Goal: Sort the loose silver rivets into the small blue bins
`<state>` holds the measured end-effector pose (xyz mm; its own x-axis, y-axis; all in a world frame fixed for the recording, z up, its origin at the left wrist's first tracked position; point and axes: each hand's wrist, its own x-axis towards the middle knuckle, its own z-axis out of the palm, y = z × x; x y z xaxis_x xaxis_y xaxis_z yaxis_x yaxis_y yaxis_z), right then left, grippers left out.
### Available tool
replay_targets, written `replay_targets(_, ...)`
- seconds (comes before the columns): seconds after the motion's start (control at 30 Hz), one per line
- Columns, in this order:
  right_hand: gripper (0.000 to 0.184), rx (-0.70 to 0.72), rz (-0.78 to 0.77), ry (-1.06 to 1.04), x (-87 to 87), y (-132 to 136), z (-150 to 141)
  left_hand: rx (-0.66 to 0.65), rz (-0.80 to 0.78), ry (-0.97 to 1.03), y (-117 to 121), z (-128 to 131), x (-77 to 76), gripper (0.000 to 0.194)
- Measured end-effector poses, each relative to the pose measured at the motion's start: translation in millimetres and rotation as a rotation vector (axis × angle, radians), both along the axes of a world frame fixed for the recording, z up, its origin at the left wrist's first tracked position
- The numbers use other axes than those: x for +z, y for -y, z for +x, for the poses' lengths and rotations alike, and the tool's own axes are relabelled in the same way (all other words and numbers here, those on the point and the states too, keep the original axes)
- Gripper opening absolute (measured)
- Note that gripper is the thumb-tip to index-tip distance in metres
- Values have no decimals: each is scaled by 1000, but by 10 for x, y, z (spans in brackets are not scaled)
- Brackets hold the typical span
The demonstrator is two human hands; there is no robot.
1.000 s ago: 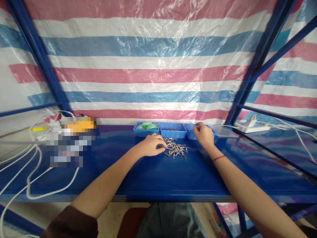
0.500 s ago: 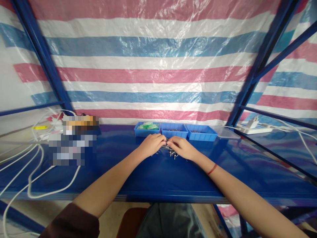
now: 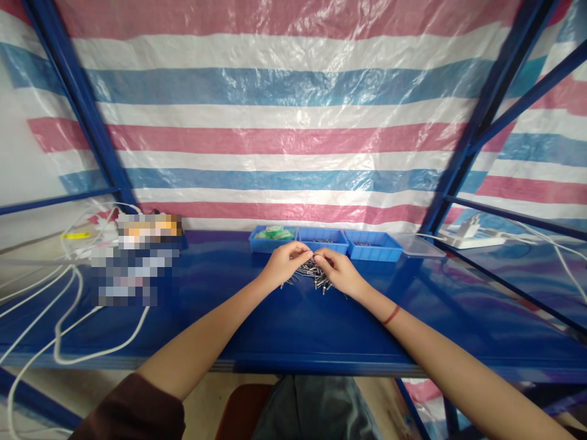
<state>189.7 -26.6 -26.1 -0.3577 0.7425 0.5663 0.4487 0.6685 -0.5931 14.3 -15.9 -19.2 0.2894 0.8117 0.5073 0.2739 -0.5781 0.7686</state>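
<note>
A heap of thin metal pieces (image 3: 321,282), which look like screws or rivets, lies on the blue table (image 3: 316,330). Over its left side my left hand (image 3: 287,264) is closed in a pinch, thumb against fingers. Facing it, my right hand (image 3: 338,269) pinches too, its fingertips almost meeting the left ones. Between the fingertips shows something small and dark, too small to name. Just behind the hands stand a blue bin with green packets (image 3: 274,238), a middle blue bin (image 3: 332,247) and a right blue bin (image 3: 373,249), the last two with small metal pieces inside.
A clear plastic lid (image 3: 422,245) lies right of the bins. White cables (image 3: 76,293) loop over the table's left side, near a blurred-out stack. At the right is a white power strip (image 3: 477,237). Blue posts (image 3: 481,116) and a striped sheet (image 3: 293,140) enclose the back.
Both hands have lifted slightly off the heap, and their pinched fingertips have shifted a little up and to the right. More of the metal pieces shows beneath them.
</note>
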Motion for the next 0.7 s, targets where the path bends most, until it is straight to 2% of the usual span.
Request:
replay_targets(0.17,35,-8,-73,-36,-38,-19,-13,3,25,8,0,5,6,20)
replay_targets(0.27,34,-27,-68,-58,-44,-33,-10,24,51,-27,10,5,21,19)
replay_targets(0.43,28,-123,90,-76,35,19,9,47,68,-83,20,-14,48,19)
replay_targets(0.53,24,-136,195,-4,106,89,7,12,69,-144,23,-21,47,20)
replay_targets(0.63,30,-128,219,101,163,118,18,-21,66,-253,28,-22,29,25)
replay_targets(0.7,33,-172,235,125,199,88,67,-3,80,-317,29,-26,12,28)
